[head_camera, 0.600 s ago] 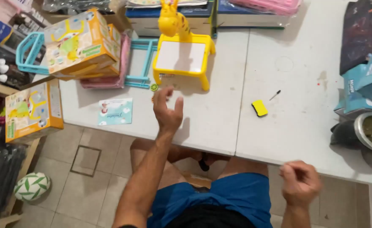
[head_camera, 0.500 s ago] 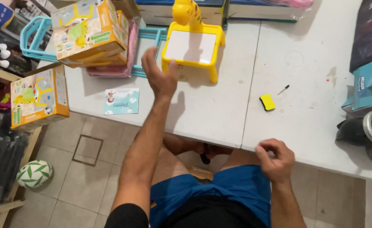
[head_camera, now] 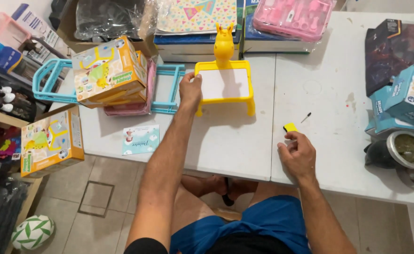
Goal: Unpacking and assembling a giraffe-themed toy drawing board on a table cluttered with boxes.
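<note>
Upper centre of frame: the left hand (head_camera: 190, 89), fingers closed on its left edge, gripped the yellow giraffe drawing table (head_camera: 225, 82). Lower right: the right hand (head_camera: 300, 156), fingers curled, touched a small yellow piece (head_camera: 290, 127) on the white table (head_camera: 235, 141).

The left hand (head_camera: 190, 90) grips the left edge of a yellow toy table (head_camera: 224, 83) with a white top and a giraffe head at its far side, standing on the white tabletop (head_camera: 235, 141). The right hand (head_camera: 298, 155) rests on the tabletop nearer the body, fingertips touching a small yellow piece (head_camera: 290, 127). Just beyond that piece lies a small screwdriver (head_camera: 306, 117). Left of the left hand a printed box (head_camera: 109, 70) sits on a light blue frame (head_camera: 56, 82), and nearer lies a leaflet (head_camera: 140, 139).
</note>
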